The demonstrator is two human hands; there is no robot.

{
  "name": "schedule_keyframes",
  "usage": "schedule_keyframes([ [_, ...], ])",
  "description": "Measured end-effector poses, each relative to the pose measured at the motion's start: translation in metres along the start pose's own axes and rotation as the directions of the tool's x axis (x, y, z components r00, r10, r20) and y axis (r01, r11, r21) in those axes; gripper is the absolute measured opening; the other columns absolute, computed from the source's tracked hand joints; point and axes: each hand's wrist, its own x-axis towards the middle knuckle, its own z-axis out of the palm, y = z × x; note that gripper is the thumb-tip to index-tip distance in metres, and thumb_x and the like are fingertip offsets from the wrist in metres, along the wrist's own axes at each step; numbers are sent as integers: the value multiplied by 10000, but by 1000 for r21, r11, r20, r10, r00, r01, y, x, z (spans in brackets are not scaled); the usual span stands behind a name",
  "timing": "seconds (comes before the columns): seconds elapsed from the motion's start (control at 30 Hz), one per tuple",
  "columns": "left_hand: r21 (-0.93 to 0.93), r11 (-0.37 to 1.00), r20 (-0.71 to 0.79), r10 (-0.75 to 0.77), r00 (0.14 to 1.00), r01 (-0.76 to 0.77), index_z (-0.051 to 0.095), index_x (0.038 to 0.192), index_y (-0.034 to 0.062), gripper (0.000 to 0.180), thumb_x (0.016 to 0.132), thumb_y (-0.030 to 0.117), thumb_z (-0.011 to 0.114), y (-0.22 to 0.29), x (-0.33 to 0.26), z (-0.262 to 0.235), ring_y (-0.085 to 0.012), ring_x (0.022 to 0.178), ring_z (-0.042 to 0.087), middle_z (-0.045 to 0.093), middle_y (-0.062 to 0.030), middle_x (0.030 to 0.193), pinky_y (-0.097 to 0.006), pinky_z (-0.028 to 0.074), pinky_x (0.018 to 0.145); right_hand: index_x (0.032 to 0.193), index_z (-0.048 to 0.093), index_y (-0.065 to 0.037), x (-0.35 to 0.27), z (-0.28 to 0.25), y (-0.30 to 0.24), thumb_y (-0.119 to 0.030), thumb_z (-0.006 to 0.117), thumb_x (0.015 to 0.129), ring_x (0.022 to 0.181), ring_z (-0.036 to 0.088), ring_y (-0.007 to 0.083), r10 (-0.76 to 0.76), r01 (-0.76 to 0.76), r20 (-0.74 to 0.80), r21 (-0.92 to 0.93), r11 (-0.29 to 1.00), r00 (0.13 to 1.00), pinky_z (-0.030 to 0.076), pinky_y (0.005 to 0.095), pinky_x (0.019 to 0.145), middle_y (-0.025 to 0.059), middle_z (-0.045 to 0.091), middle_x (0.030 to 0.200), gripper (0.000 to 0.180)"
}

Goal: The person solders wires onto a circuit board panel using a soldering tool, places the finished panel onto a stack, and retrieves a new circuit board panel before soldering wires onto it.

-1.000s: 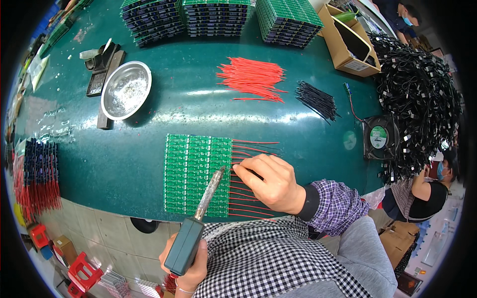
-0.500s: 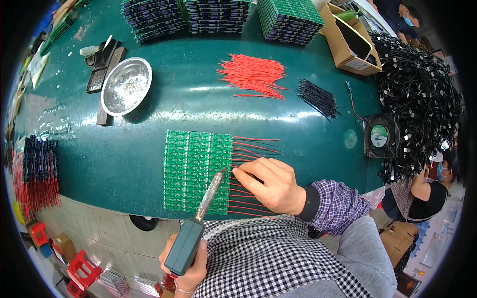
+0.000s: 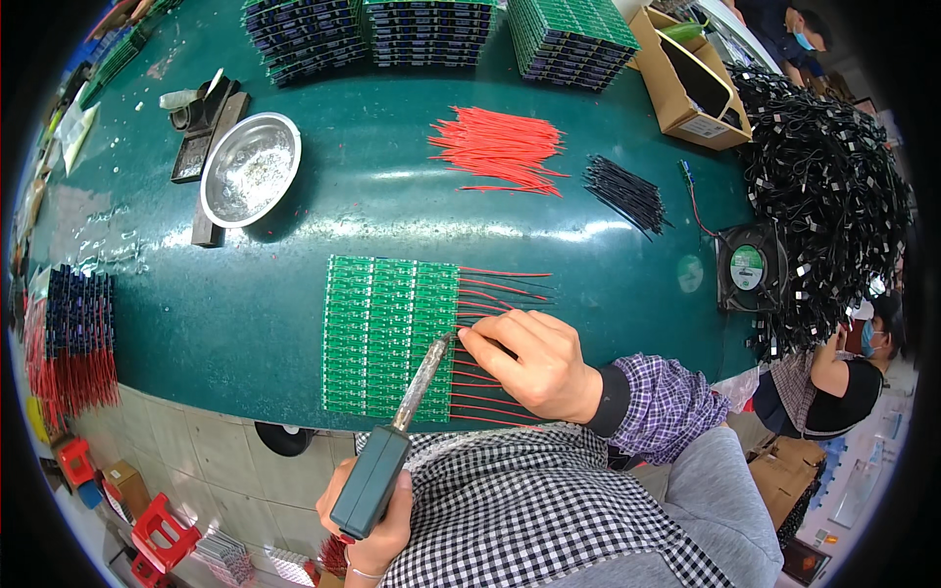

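A green circuit board panel (image 3: 377,338) lies flat at the near edge of the table. Red and black wires (image 3: 505,272) stick out from its right side. My left hand (image 3: 390,519) is closed around the dark green handle of a soldering iron (image 3: 372,480). The iron's tip rests at the board's right edge, close to my right fingertips. There my right hand (image 3: 539,363) pinches a thin wire end against the board edge; its colour is mostly hidden by the fingers.
Beyond the board lie red wires (image 3: 500,149) and black wires (image 3: 627,192). A metal bowl (image 3: 284,147) stands left on a dark stand, and a fan (image 3: 730,279) right beside heaped black cables (image 3: 823,196). Board stacks (image 3: 573,44) and a cardboard box (image 3: 671,93) line the far side.
The soldering iron has shifted slightly to the right, its tip now closer to my right fingertips. My right hand has stayed nearly still.
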Motion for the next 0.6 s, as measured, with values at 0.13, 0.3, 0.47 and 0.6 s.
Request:
schedule_keyframes([
  [0.13, -50, 998, -11, -32, 999, 32, 703, 888, -23, 195, 726, 52, 784, -13, -10, 0, -276, 619, 642, 660, -142, 808, -356, 489, 540, 966, 736, 6, 0, 0, 0, -48, 721, 725, 691, 667, 169, -3, 3, 3, -14, 1000, 1000, 506, 273, 568, 61, 683, 853, 247],
  [0.3, -61, 997, -46, -39, 998, 37, 700, 896, -23, 204, 732, 63, 787, -18, -15, 0, -272, 602, 632, 651, -141, 796, -357, 476, 524, 965, 735, 6, 0, 0, 1, -48, 722, 720, 684, 663, 167, -6, 5, -3, -15, 1000, 1000, 502, 273, 559, 61, 683, 854, 251],
  [0.47, -41, 998, -54, -48, 997, 46, 706, 918, -25, 227, 731, 70, 793, -15, -15, 1, -271, 618, 648, 665, -154, 816, -357, 495, 542, 962, 735, 7, 1, 0, 0, -50, 725, 709, 696, 662, 176, -6, 6, -10, -12, 1000, 1000, 502, 275, 559, 63, 683, 855, 259],
  [0.6, -37, 998, -61, -45, 997, 42, 712, 929, -29, 238, 728, 65, 798, -14, -16, 0, -268, 638, 665, 682, -162, 837, -351, 513, 560, 961, 736, 7, 1, 0, 0, -52, 726, 698, 711, 663, 188, -19, 18, -40, -6, 1000, 999, 502, 280, 560, 67, 688, 862, 270],
])
